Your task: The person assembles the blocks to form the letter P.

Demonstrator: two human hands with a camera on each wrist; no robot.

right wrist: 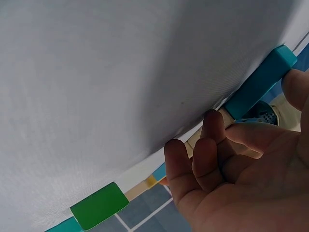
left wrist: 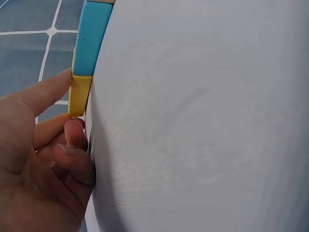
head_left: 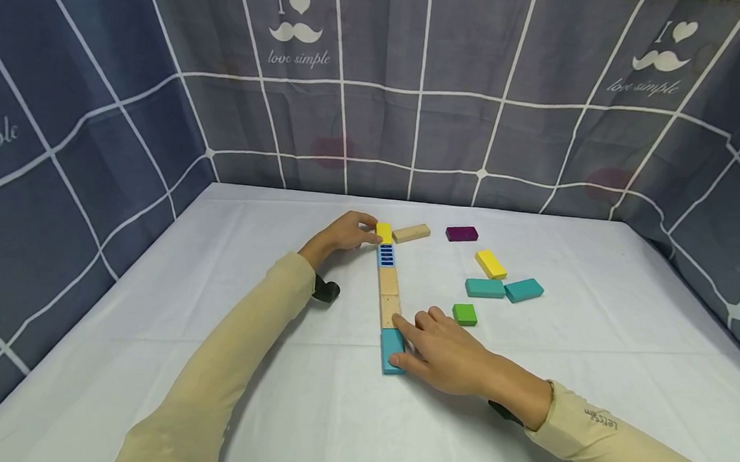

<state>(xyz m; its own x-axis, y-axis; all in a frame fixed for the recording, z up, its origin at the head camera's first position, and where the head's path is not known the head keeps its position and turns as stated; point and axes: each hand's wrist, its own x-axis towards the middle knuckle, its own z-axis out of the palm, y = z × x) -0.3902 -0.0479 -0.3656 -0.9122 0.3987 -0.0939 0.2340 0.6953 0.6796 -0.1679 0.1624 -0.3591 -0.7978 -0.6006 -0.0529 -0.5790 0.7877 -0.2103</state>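
Observation:
A straight row of blocks runs down the middle in the head view. My left hand (head_left: 346,231) is at its far end, thumb and forefinger holding the yellow block (head_left: 383,233). In the left wrist view a blue block (left wrist: 91,38) butts against this yellow block (left wrist: 80,95); from above, dark markings show on its top. Two plain wooden blocks (head_left: 389,281) come after it, then a teal block (head_left: 391,350) at the near end. My right hand (head_left: 448,353) touches this end, thumb on the teal block (right wrist: 260,82) and forefinger stretched to the neighbouring wooden block. Its other fingers are bent and hold nothing.
Right of the row lie a loose wooden block (head_left: 411,233), a purple block (head_left: 462,234), a yellow block (head_left: 491,264), two teal blocks (head_left: 485,288) and a green block (head_left: 464,314). The white-covered table (head_left: 306,412) meets a dark checked curtain (head_left: 377,124) at the back.

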